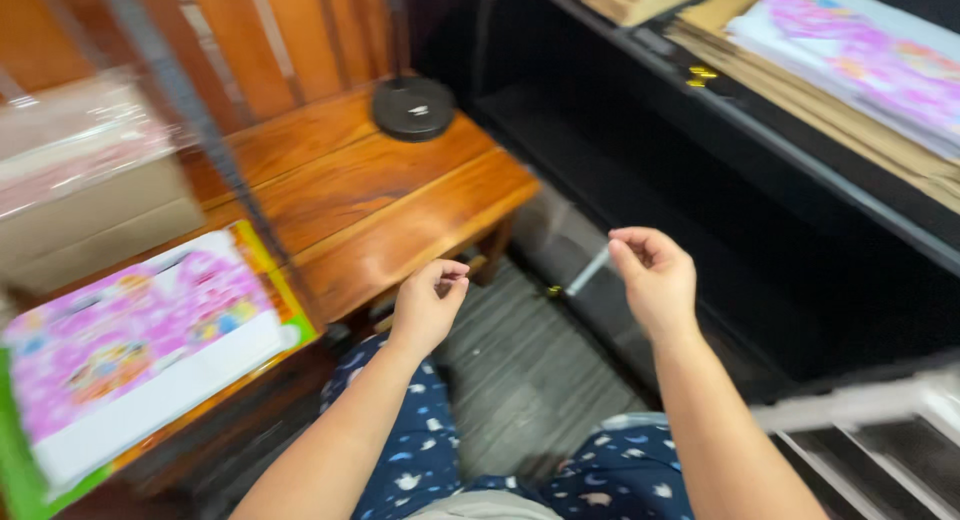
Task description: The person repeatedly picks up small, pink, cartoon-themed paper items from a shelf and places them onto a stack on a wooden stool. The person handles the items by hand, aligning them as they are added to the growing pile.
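My left hand (430, 302) hovers over the grey floor beside the wooden bench (400, 220), its fingers curled in with the fingertips pinched together; whether anything small sits between them is too blurred to tell. My right hand (652, 278) is raised a little to the right, fingers closed on a thin grey stick-like object (590, 272) that slants down to the left, with a small yellow bit near its lower end. The two hands are apart. My lap in dark blue patterned cloth (420, 460) shows below.
A pink and white printed sheet pack (140, 350) lies on the bench at left. A round black lamp base (413, 108) stands at the bench's far end. A black shelf (800, 150) at right carries cardboard and more pink printed sheets (860, 50). White rails (860, 410) at lower right.
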